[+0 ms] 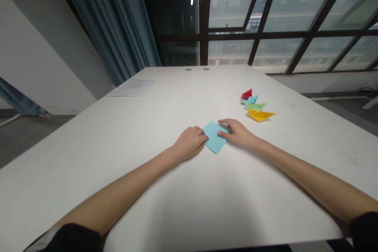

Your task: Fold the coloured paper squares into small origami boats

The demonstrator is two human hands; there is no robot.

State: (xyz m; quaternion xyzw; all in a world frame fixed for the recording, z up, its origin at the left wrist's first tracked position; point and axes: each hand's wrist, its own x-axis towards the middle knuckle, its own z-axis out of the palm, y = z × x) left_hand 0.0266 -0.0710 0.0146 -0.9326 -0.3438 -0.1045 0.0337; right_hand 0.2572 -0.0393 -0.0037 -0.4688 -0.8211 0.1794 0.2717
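A light blue square of paper (214, 138) lies on the white table (165, 106), turned so that one corner points toward me. My left hand (191, 141) rests at its left corner, fingers together, with the thumb on the paper's edge. At the right corner is my right hand (236, 132), its thumb on the paper and its index finger stretched out apart near the upper right edge. No part of the paper appears lifted.
Right of centre stand folded paper pieces: red (247, 94), blue (250, 100), green (256, 106) and yellow (260, 115). A printed sheet (134, 87) lies at the far left. Two round discs (188, 69) (206, 69) sit near the far edge, before the windows.
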